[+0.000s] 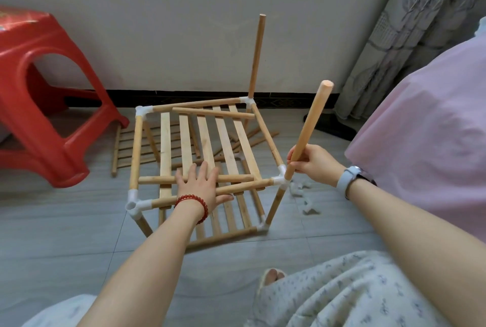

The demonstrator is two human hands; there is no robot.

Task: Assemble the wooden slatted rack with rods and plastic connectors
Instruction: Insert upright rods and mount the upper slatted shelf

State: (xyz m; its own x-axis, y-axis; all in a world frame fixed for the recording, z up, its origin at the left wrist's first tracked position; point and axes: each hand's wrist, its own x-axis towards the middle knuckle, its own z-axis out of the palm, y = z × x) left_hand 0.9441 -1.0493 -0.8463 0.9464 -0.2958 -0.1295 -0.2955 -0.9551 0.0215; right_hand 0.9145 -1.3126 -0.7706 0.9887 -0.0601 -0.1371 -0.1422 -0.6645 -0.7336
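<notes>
Rack on the floor, light and wobbly: we press the slats with our flat, open left hand while our right hand grips a stiff rod low, near the corner connector.

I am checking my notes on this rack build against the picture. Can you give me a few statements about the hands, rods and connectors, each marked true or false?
1. The right hand grips a wooden rod at the near right corner connector. True.
2. The left hand is curled round a rod. False: it lies flat, fingers spread, on the slatted shelf.
3. A rod stands upright in the far right connector. True.
4. The near left connector already has an upright rod on top. False: its top socket is empty.
5. The red plastic stool stands right of the rack. False: it is on the left.
</notes>
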